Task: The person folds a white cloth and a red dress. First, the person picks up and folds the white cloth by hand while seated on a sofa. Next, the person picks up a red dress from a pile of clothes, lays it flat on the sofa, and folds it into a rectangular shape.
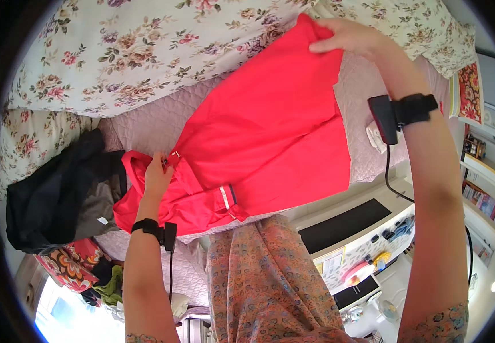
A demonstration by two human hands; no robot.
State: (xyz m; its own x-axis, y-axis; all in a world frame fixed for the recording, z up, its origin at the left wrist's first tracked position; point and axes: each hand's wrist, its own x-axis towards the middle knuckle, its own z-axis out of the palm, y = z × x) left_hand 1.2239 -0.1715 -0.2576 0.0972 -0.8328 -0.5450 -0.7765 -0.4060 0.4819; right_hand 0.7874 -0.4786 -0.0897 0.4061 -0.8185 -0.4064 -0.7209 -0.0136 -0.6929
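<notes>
A red fabric apron (pixel 268 120) lies spread across a pink quilted bedspread (pixel 153 122). Its wide panel reaches to the upper right, and its narrower end with straps and a buckle is bunched at the lower left. My left hand (pixel 157 173) pinches the red fabric beside the small metal buckle (pixel 175 153). At the far upper corner of the panel, my right hand (pixel 350 38) has its thumb on top of the cloth and its fingers at the edge, gripping it. Each wrist wears a black strap with a small device and a cable.
Floral covers (pixel 131 55) lie along the far side. A dark garment (pixel 54 193) is heaped at the left, above patterned and green cloths (pixel 110 287). A crumpled white cloth (pixel 376 137) lies near my right wrist. Shelves (pixel 481 197) and a white desk (pixel 358 257) stand at the right.
</notes>
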